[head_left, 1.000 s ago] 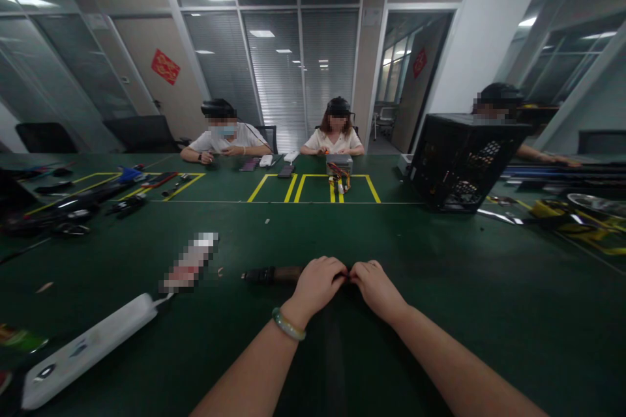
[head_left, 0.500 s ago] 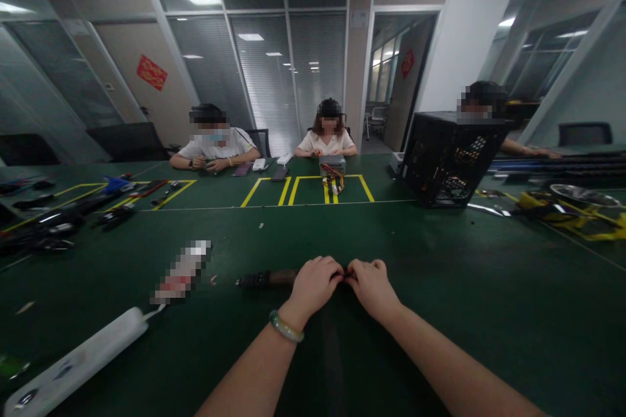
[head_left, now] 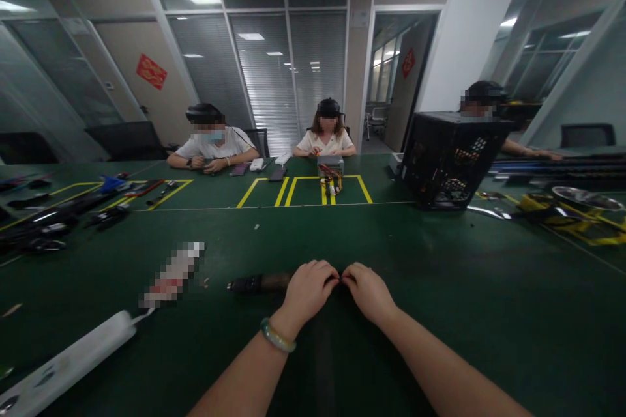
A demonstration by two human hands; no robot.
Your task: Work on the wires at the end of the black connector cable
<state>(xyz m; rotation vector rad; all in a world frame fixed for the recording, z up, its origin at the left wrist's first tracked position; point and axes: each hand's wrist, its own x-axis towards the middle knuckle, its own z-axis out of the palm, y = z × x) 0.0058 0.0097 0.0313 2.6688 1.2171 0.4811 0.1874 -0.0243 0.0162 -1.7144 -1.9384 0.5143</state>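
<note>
A dark cylindrical tool (head_left: 268, 283) with a narrow metal tip at its left end lies over the green table (head_left: 430, 260). My left hand (head_left: 313, 283) is closed around the right part of this tool, a bracelet on its wrist. Close beside it, my right hand (head_left: 366, 290) has its fingers pinched together, the fingertips nearly meeting those of the left. Whatever sits between the fingertips is too small and hidden to name.
A white power strip (head_left: 68, 358) lies at the lower left. Black parts (head_left: 53, 221) spread over the far left. A black computer case (head_left: 445, 159) stands at the back right, near yellow parts (head_left: 577, 212). Three people sit across the table, one behind a grey box (head_left: 330, 163).
Both hands and the tool appear slightly further left and lower, as does the power strip, so the view has shifted a little. Both hands stay closed near each other.
</note>
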